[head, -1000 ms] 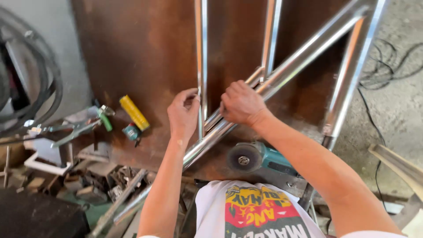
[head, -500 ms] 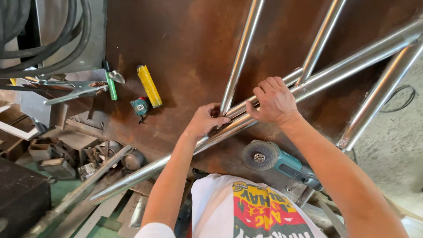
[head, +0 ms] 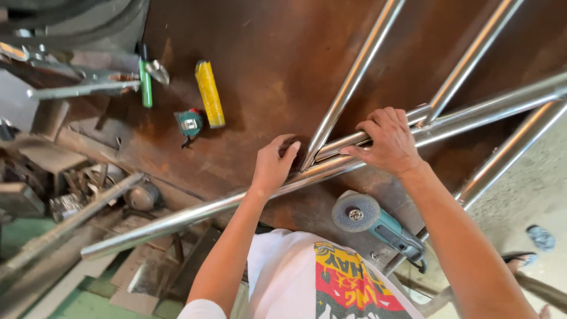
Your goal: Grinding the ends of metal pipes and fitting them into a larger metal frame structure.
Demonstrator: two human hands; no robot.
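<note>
A frame of shiny steel tubes [head: 354, 77] lies across a rusty brown steel worktable [head: 266, 65]. My right hand [head: 387, 140] grips a short cross tube next to the long rail [head: 195, 212]. My left hand [head: 276, 162] rests against the foot of a slanting tube where it meets the rail, fingers curled on the joint.
A teal angle grinder [head: 378, 227] lies at the table's near edge, below my right hand. A yellow block [head: 210, 94], a small green tape measure [head: 190, 124], a green-handled tool [head: 144, 80] and a metal clamp [head: 88, 82] lie at the left. Scrap metal [head: 77, 195] is piled beside the table.
The view has swung, so the tubes now slant more across the frame. Both hands stay at the same joint, the left one pressed closer to the slanting tube's foot.
</note>
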